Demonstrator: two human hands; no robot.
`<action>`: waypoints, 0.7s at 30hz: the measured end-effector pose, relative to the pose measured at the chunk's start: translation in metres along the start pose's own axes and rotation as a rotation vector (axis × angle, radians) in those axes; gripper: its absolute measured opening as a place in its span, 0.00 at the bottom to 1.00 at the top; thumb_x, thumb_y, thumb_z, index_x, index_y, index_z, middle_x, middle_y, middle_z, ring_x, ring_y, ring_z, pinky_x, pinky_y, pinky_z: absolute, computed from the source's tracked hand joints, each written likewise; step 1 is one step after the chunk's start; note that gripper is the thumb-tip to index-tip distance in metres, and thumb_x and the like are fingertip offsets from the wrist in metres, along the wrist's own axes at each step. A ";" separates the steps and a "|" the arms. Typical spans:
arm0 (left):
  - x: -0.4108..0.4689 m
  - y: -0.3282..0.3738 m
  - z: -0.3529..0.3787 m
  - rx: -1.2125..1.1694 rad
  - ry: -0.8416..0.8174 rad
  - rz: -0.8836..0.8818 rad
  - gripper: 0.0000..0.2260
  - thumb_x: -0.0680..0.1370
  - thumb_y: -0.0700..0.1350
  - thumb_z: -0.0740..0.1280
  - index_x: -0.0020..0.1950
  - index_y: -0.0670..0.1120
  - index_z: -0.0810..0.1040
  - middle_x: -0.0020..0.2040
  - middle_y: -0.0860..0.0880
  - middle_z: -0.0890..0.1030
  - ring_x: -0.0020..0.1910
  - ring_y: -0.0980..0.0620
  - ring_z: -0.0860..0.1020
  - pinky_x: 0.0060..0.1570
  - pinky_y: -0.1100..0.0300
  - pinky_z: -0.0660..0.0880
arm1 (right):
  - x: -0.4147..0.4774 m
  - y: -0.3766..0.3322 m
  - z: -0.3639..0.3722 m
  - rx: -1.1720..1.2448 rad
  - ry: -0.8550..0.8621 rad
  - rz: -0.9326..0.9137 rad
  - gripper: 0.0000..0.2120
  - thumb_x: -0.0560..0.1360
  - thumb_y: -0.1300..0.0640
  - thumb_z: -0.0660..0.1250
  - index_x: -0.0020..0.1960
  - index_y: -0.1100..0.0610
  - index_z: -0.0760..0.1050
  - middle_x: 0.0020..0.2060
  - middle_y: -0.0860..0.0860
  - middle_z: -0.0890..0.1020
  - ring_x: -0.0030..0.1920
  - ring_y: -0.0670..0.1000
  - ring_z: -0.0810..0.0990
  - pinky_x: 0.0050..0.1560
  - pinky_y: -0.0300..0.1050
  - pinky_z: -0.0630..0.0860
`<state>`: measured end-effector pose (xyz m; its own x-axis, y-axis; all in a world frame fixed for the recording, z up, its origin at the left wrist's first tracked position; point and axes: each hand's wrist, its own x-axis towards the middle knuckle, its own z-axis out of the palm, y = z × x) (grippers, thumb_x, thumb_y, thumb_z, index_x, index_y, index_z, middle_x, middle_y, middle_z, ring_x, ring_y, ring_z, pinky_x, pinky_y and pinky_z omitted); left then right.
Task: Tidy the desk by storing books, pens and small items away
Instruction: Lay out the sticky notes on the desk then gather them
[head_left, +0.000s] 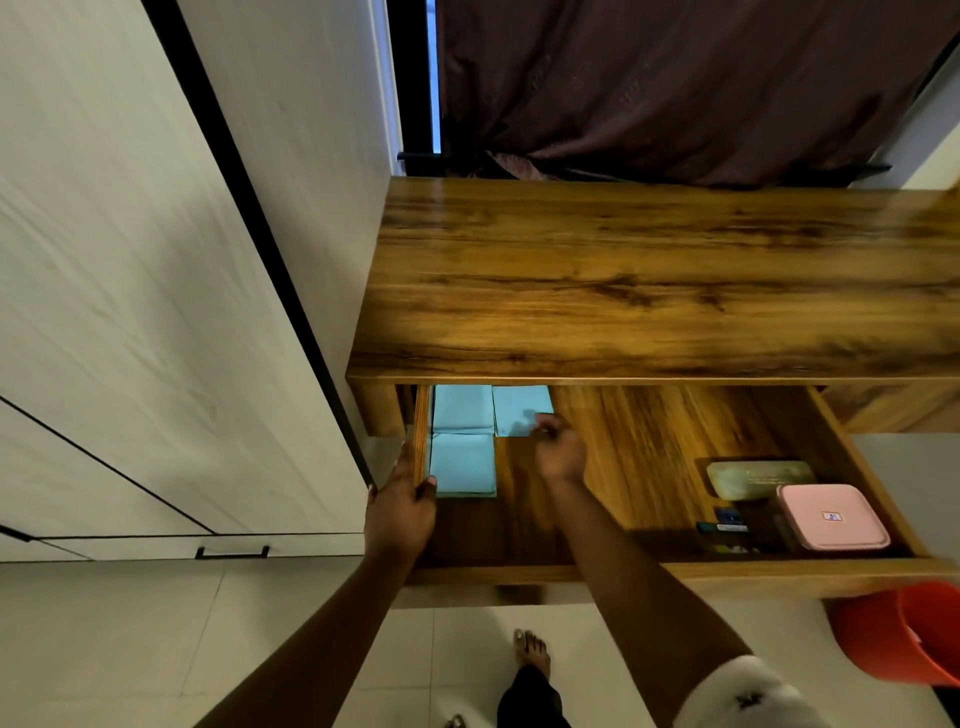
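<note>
At drawer (649, 467), left hand (402, 512) grips 9 o'clock wall; right hand (560, 451) curled fingers pinch blue booklet (519, 408), 11 o'clock.

A pale wood-grain wardrobe (130, 312) fills the left of the frame, crossed by 1 black strip (249, 208), with 1 small black handle (232, 552) low on it. A dark brown curtain (675, 88) hangs across the top right, with a thin blue sliver of window (434, 78) at its left. An orange bucket (883, 639) stands at lower right on pale floor tiles (130, 649).
</note>
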<state>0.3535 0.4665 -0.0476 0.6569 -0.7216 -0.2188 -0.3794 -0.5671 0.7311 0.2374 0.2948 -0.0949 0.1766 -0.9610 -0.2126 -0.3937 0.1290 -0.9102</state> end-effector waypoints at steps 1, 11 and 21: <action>0.001 -0.001 0.000 0.009 0.000 0.000 0.26 0.81 0.48 0.59 0.77 0.51 0.54 0.69 0.43 0.72 0.69 0.40 0.68 0.71 0.43 0.59 | 0.016 0.004 -0.006 0.000 0.062 0.106 0.13 0.75 0.64 0.64 0.59 0.60 0.76 0.57 0.56 0.79 0.59 0.57 0.77 0.59 0.47 0.73; 0.004 -0.005 0.003 0.023 -0.009 -0.015 0.26 0.81 0.49 0.58 0.77 0.52 0.52 0.73 0.45 0.68 0.70 0.41 0.66 0.71 0.46 0.61 | 0.087 0.013 -0.002 -0.485 -0.099 0.098 0.18 0.73 0.62 0.62 0.62 0.60 0.76 0.61 0.60 0.77 0.61 0.61 0.75 0.60 0.50 0.72; 0.002 -0.004 0.003 0.024 0.006 0.014 0.26 0.81 0.48 0.58 0.77 0.51 0.54 0.71 0.44 0.69 0.69 0.40 0.67 0.72 0.45 0.59 | -0.030 -0.009 -0.009 -0.129 -0.449 0.638 0.13 0.79 0.61 0.55 0.61 0.65 0.70 0.49 0.57 0.79 0.55 0.58 0.80 0.46 0.47 0.74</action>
<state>0.3546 0.4659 -0.0536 0.6550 -0.7272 -0.2051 -0.4040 -0.5665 0.7183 0.2276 0.3203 -0.0775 0.2177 -0.5170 -0.8278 -0.6381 0.5664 -0.5215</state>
